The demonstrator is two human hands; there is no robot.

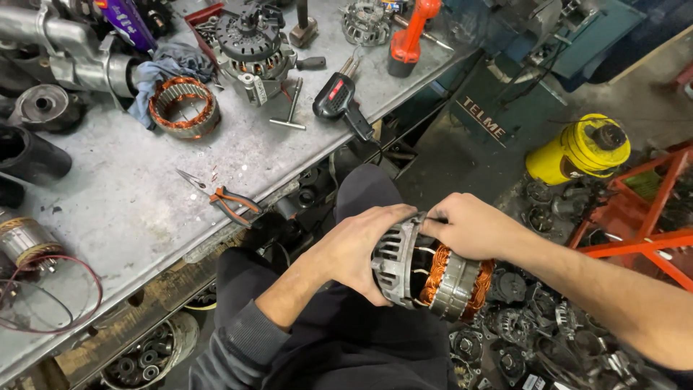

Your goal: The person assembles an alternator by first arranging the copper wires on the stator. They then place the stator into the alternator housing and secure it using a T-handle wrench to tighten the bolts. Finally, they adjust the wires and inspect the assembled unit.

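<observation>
An alternator body with a silver finned housing and exposed copper windings rests on my lap. My left hand clasps its finned end from the left. My right hand lies over its top, fingers pinched at a thin wire near the housing's upper edge. Both hands touch the part at once.
A grey metal workbench stands to my left with a copper stator ring, another alternator, orange-handled pliers, a black soldering gun and a T-handle tool. A yellow canister, an orange frame and scrap parts crowd the floor on the right.
</observation>
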